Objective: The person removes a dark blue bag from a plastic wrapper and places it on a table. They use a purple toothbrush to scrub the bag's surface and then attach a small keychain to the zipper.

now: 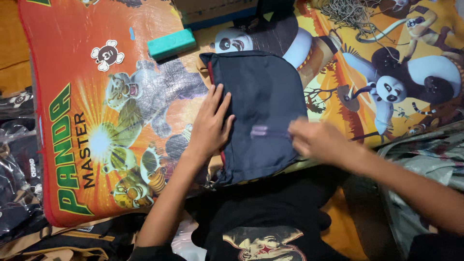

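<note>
Home floor workspace, cartoon play mat, plastic-wrapped clothes piled at the edges

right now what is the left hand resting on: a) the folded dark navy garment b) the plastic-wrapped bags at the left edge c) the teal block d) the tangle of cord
a: the left hand lies flat, fingers spread, on the folded dark navy garment, while the teal block sits apart, further up the orange cartoon mat; the right hand is at the garment's right edge.
</note>
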